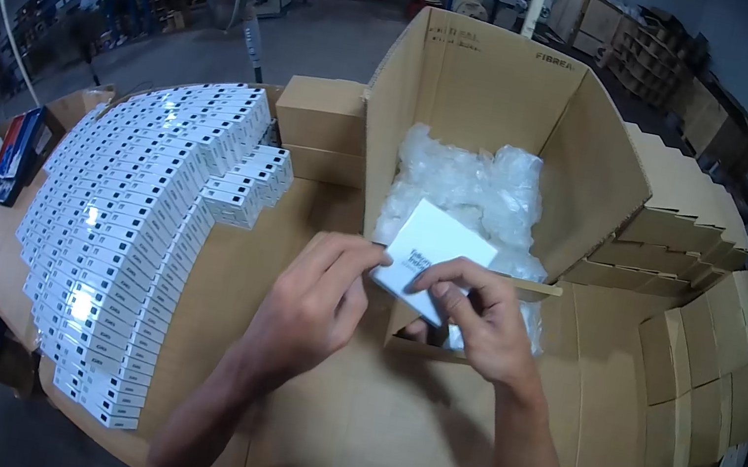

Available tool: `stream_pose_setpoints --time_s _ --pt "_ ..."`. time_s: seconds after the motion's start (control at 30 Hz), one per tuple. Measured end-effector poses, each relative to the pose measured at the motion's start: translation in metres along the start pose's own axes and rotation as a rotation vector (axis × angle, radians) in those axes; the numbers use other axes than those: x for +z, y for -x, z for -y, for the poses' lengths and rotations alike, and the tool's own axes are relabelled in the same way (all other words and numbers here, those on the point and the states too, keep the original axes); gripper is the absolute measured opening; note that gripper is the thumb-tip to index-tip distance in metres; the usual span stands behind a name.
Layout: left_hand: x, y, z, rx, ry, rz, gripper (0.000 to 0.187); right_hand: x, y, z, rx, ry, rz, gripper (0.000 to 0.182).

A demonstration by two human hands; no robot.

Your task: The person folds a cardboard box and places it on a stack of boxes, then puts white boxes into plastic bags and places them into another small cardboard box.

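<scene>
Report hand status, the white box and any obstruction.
Right hand gripping white box. Left hand at its left edge. Clear plastic wrap behind, inside large carton. Nothing seen between hands and box.

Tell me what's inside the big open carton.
Crumpled clear plastic lies inside the carton. Anything beneath is covered, and the white box in front hides some plastic.

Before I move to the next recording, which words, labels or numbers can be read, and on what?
"Telkom" on the white box; line below blurred.
"FIBREA" on the big carton; ending unclear, print left of it too faint.
Stacked boxes: labels too small to read.
Anything else: too small or blurred.
</scene>
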State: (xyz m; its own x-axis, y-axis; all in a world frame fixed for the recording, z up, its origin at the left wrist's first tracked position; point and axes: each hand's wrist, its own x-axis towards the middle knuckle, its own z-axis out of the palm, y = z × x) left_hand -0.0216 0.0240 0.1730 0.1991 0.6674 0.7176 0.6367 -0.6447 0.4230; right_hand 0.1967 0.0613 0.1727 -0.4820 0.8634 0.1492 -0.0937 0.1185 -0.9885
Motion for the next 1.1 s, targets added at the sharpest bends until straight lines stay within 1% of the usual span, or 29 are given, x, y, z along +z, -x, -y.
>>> stream_pose_setpoints --time_s 0.03,0.07,0.13,0.2,0.23,0.27,0.33,0.37,0.47,0.5,0.6,0.63,0.73,0.77,0.87,0.9,1.0,1.03,1.1 --pt "0.016 -0.019 0.006 0.024 -0.048 0.004 0.030 -0.020 -0.002 -0.002 -0.027 0.119 -0.058 0.021" --pt "0.034 -0.038 0.016 0.047 -0.096 0.008 0.026 -0.035 -0.007 0.005 -0.108 0.232 -0.129 0.021" --pt "0.077 -0.076 0.046 -0.010 -0.398 0.075 0.020 -0.068 -0.017 0.010 -0.238 0.677 -0.273 0.019" --pt "0.115 -0.119 0.072 -0.053 -0.664 0.114 0.021 -0.089 -0.035 0.011 -0.183 0.732 -0.379 0.019" --pt "0.131 -0.134 0.090 -0.051 -0.780 0.167 0.019 -0.098 -0.043 0.010 -0.154 0.758 -0.430 0.020" --pt "0.145 -0.148 0.106 -0.047 -0.898 0.214 0.018 -0.106 -0.053 0.005 -0.210 0.753 -0.431 0.020" --pt "0.155 -0.169 0.145 0.059 -1.038 0.453 0.020 -0.119 -0.071 -0.005 -0.317 0.739 -0.430 0.021" --pt "0.157 -0.174 0.154 0.109 -1.106 0.575 0.021 -0.118 -0.075 0.000 -0.229 0.702 -0.415 0.024" --pt "0.164 -0.187 0.145 -0.059 -1.097 0.588 0.022 -0.125 -0.088 -0.002 -0.283 0.857 -0.419 0.028" --pt "0.158 -0.190 0.139 -0.144 -0.934 0.496 0.021 -0.128 -0.093 -0.004 -0.241 0.793 -0.422 0.033" --pt "0.129 -0.191 0.113 -0.127 -0.393 0.370 0.027 -0.130 -0.094 0.000 -0.352 0.817 -0.427 0.040" --pt "0.118 -0.195 0.094 -0.128 -0.323 0.404 0.036 -0.133 -0.095 0.001 -0.383 0.867 -0.375 0.045" --pt "0.102 -0.195 0.067 -0.294 -0.138 0.497 0.035 -0.136 -0.103 -0.010 -0.544 0.929 -0.373 0.038" --pt "0.103 -0.190 0.070 -0.223 -0.097 0.440 0.036 -0.135 -0.104 -0.013 -0.505 0.902 -0.391 0.026" --pt "0.107 -0.183 0.079 -0.406 0.255 0.247 0.036 -0.136 -0.105 -0.019 -0.405 0.779 -0.502 0.017" --pt "0.105 -0.184 0.077 -0.511 0.337 0.238 0.030 -0.137 -0.101 -0.014 -0.350 0.813 -0.521 0.015" --pt "0.125 -0.175 0.082 -0.579 0.616 -0.020 0.024 -0.141 -0.104 -0.015 -0.055 0.287 -0.535 0.014" --pt "0.140 -0.175 0.092 -0.523 0.508 -0.129 0.024 -0.138 -0.103 -0.013 -0.040 0.279 -0.530 0.013" --pt "0.152 -0.178 0.107 -0.506 0.334 -0.265 0.022 -0.139 -0.102 -0.019 -0.170 0.684 -0.580 0.016"
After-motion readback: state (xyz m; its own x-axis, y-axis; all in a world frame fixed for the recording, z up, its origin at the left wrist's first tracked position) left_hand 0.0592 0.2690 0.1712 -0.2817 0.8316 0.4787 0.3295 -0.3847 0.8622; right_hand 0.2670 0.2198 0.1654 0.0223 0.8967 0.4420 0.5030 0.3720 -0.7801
